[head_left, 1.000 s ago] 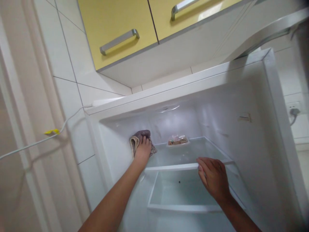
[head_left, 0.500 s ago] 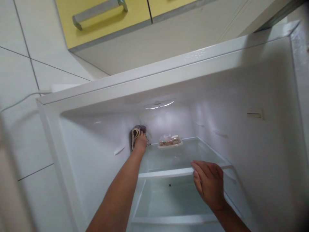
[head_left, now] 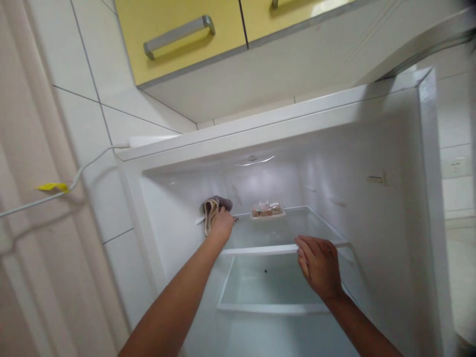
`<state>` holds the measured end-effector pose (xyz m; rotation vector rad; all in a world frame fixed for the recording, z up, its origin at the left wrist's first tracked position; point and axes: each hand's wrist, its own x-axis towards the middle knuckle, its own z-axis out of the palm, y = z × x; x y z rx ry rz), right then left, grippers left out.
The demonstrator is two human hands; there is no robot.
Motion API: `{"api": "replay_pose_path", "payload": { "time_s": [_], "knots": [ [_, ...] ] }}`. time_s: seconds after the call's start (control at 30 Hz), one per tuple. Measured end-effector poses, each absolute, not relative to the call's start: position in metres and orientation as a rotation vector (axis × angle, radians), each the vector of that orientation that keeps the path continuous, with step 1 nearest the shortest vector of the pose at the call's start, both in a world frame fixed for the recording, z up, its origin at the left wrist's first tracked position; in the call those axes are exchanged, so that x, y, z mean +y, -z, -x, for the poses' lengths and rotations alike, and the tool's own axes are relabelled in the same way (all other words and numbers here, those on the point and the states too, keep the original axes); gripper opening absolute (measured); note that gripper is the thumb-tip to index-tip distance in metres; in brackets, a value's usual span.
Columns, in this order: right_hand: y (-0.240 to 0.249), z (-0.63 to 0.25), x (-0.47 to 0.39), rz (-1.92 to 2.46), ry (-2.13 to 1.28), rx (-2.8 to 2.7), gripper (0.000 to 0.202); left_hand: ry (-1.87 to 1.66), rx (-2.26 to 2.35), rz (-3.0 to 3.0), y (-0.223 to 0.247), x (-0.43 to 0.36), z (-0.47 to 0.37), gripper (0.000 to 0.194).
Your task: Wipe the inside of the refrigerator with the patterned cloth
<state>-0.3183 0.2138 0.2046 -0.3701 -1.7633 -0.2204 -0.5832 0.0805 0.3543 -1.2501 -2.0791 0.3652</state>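
My left hand [head_left: 223, 224] reaches deep into an open refrigerator [head_left: 174, 198], its fingers closed on a folded dark cloth [head_left: 217, 204] with a pale edge. The cloth presses against the inner left wall near the back corner, above the upper glass shelf [head_left: 273, 233]. My right hand [head_left: 319, 265] is at the front edge of that shelf, fingers bent round the white rim. A clear tray of food [head_left: 267, 210] sits at the back of the shelf, right of the cloth. Part of the cloth is hidden behind my left fingers.
A lower shelf [head_left: 271, 308] lies beneath the upper one. Yellow cabinets [head_left: 182, 44] with a metal handle hang above the refrigerator. A cable with a yellow tag [head_left: 54, 187] runs along the left. The right inner wall has a small fitting [head_left: 376, 178].
My left hand and the cloth have come slightly forward along the left wall, away from the back corner. My view has shifted left, and my right hand stays at the shelf edge.
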Motion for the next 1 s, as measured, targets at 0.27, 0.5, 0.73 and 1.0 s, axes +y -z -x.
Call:
{"api": "replay_pose_path", "payload": {
  "time_s": [0.27,0.5,0.73,1.0],
  "knots": [
    [-0.206,0.316,0.211,0.367,0.239,-1.766,0.025,-0.383,-2.003,1.149,-0.362,-0.022,0.509,0.037],
    [-0.207,0.316,0.212,0.346,0.232,-1.763,0.026,-0.33,-1.863,1.103,-0.4,-0.071,0.487,0.054],
    [-0.207,0.318,0.211,0.336,0.198,-1.748,0.027,-0.322,-1.854,1.065,-0.465,-0.006,0.527,0.037],
    [-0.205,0.325,0.213,0.306,0.15,-1.687,0.03,-0.277,-1.82,1.134,-0.451,0.083,0.605,0.038]
  ]
}}
